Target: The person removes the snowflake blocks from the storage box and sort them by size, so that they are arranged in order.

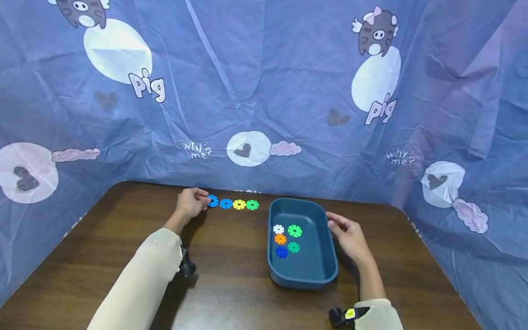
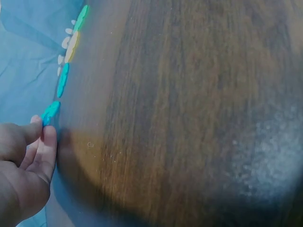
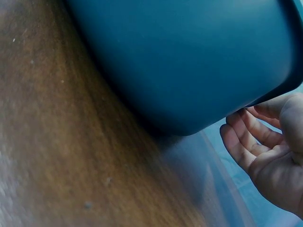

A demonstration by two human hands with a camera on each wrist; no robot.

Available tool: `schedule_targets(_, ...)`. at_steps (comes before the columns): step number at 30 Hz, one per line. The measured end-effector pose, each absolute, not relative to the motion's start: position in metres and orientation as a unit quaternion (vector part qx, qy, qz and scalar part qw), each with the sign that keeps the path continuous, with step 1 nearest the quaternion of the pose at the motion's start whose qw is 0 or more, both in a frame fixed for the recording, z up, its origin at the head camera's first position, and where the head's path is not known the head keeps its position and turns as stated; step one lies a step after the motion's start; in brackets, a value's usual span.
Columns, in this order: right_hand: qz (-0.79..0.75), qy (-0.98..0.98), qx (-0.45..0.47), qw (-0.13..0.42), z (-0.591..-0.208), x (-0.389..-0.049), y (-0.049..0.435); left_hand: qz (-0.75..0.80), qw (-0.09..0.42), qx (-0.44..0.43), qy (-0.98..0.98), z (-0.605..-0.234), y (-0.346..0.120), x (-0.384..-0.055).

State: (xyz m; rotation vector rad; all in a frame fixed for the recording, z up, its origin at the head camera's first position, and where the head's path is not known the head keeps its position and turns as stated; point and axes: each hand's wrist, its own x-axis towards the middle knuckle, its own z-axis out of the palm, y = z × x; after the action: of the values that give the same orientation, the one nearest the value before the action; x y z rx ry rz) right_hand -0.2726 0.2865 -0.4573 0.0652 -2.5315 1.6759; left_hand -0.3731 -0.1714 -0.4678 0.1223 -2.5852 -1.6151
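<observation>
My left hand (image 1: 191, 202) pinches a blue notched plastic disc (image 1: 212, 200) between thumb and fingertips, at the left end of a row along the table's back edge. To its right lie another blue disc (image 1: 226, 203), a yellow disc (image 1: 239, 204) and a green disc (image 1: 252, 205). In the left wrist view the pinched disc (image 2: 50, 113) is tilted, a small gap from its neighbour. My right hand (image 1: 349, 234) is at the right side of a dark blue bin (image 1: 303, 280). In the right wrist view its loosely bent fingertips (image 3: 231, 135) are right at the bin's outer wall.
Inside the bin, toward its left side, lie several discs: white (image 1: 278, 229), orange (image 1: 280, 239), dark blue (image 1: 282, 252) and two green ones. A blue printed cloth (image 1: 255, 105) hangs behind and around the brown wooden table (image 1: 231, 284).
</observation>
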Motion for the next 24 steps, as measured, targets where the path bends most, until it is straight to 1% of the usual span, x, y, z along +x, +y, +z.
schedule_targets(4,0.545,-0.837,0.013,0.049,-0.4561,-0.2724,0.2857,-0.513,0.049,0.042,-0.856,-0.4684,-0.1721,-0.373)
schedule_targets(11,0.545,-0.837,0.007,0.05,-0.454,-0.2726,0.2855,-0.491,0.037,0.039,-0.869,-0.467,-0.1702,-0.3721)
schedule_targets(24,0.541,-0.84,0.004,0.049,-0.4538,-0.273,0.2846,-0.505,0.011,0.014,-0.863,-0.4648,-0.1752,-0.3717)
